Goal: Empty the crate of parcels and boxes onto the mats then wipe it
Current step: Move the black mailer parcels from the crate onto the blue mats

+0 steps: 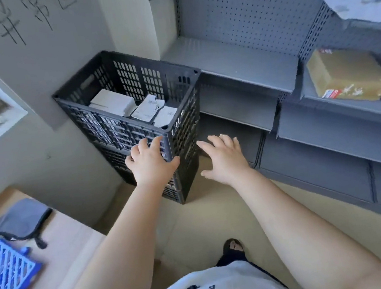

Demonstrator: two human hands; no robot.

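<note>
- Head view: the tall black slotted plastic crate (132, 118) stands on the floor at 12 o'clock, white parcels and boxes (130, 106) inside it.
- The left hand (150, 162), fingers spread, lies against its near corner; the right hand (223, 157) hovers open just beside, holding nothing.
- Judged step: taking hold of the crate; nothing is emptied yet.
- Next: grip it and bring it to the blue lattice plastic mat (4, 271) at 8 o'clock.

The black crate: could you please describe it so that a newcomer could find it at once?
Start at the grey pegboard shelving on the right and follow it left to the corner by the wall. There stands the black crate, tall with slotted sides, white parcels inside. It is the only black container, unlike the brown box on a shelf.
</note>
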